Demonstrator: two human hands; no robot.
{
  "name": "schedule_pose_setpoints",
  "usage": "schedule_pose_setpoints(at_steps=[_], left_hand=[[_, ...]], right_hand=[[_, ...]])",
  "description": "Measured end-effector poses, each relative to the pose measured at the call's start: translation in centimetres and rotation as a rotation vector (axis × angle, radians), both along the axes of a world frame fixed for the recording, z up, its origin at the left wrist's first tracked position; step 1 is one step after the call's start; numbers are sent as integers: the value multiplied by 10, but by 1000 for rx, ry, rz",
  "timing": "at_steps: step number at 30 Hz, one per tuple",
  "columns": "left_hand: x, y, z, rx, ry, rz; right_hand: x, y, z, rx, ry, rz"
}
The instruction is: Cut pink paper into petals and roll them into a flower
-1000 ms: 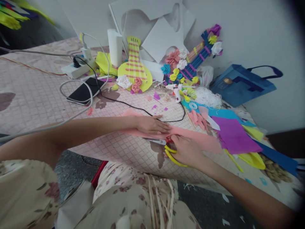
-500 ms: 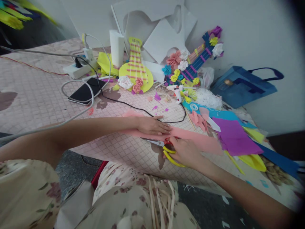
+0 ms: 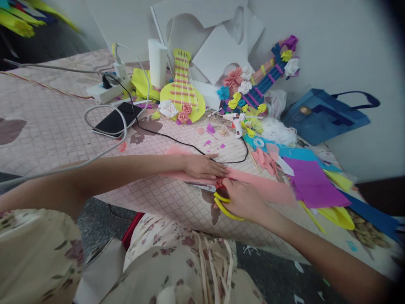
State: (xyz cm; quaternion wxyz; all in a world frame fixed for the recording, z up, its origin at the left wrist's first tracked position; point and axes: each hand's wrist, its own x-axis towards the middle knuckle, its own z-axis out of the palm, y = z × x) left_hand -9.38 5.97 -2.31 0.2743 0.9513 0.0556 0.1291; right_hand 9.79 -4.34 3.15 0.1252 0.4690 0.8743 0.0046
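Observation:
A long pink paper sheet (image 3: 262,185) lies across the patterned bed cover (image 3: 47,131). My left hand (image 3: 202,166) lies flat on the pink sheet, fingers stretched out, pressing it down. My right hand (image 3: 242,198) is closed round the yellow handles of a pair of scissors (image 3: 221,202). The scissor blades (image 3: 202,187) point left along the lower edge of the pink sheet, just under my left hand.
A purple sheet (image 3: 311,183), yellow and blue paper lie to the right. A glue gun (image 3: 236,124), its black cord, a phone (image 3: 115,119), a power strip (image 3: 103,90), two paper guitars (image 3: 183,95) and a blue bag (image 3: 322,114) crowd the far side.
My right hand and the scissors have crept a little to the left along the pink sheet. The left hand has stayed pressed in place.

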Motion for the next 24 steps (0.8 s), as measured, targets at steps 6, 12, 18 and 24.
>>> schedule_pose_setpoints(at_steps=[6, 12, 18, 24], left_hand=[[0, -2, 3, -16, -20, 15], [0, -3, 3, 1, -1, 13], [0, -2, 2, -52, -4, 37], [1, -2, 0, -27, 16, 28]], right_hand=[[-2, 1, -2, 13, -1, 26], [2, 2, -4, 29, -39, 70], [1, 0, 0, 29, -11, 25], [-4, 1, 1, 6, -29, -7]])
